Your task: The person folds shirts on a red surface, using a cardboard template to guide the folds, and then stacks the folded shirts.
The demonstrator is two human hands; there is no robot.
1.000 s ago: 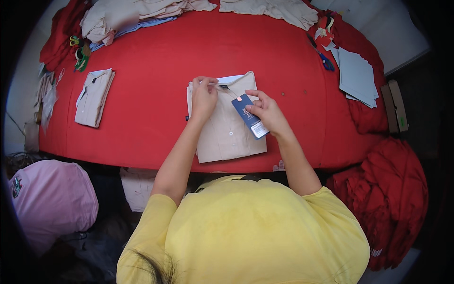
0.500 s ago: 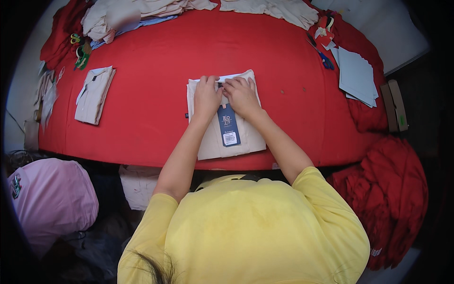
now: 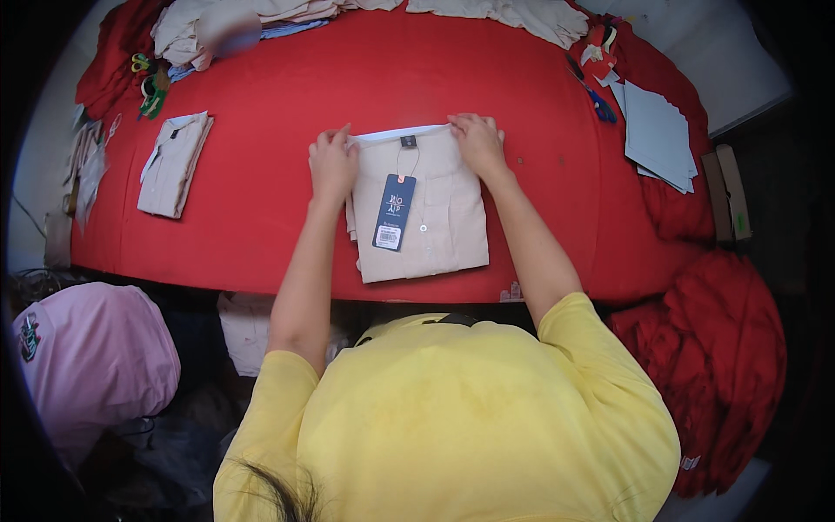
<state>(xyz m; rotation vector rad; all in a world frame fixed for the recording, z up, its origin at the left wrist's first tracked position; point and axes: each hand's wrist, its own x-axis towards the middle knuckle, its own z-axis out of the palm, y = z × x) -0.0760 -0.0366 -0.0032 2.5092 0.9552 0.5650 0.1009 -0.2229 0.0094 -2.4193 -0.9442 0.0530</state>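
Note:
A folded beige shirt (image 3: 448,222) lies in front of me on the red-covered table, buttons up, with a white strip showing along its far edge. A dark blue hang tag (image 3: 394,213) with a white sticker hangs by a string from the collar area and rests slantwise on the shirt front. My left hand (image 3: 333,163) grips the shirt's far left corner, fingers curled over it. At the far right corner my right hand (image 3: 480,146) pinches the cloth in the same way. Both thumbs are partly hidden.
Another folded beige shirt (image 3: 174,165) lies to the left. Light grey cards (image 3: 657,139) are stacked at right, near blue-handled scissors (image 3: 600,106). A green tape dispenser (image 3: 153,94) stands far left. Beige garments (image 3: 183,39) pile along the far edge; red cloth (image 3: 704,357) is heaped at lower right.
My hands have moved apart, from the collar to the shirt's two far corners. The collar is now uncovered. The hang tag has swung left and tilted, and the shirt has shifted slightly away from me.

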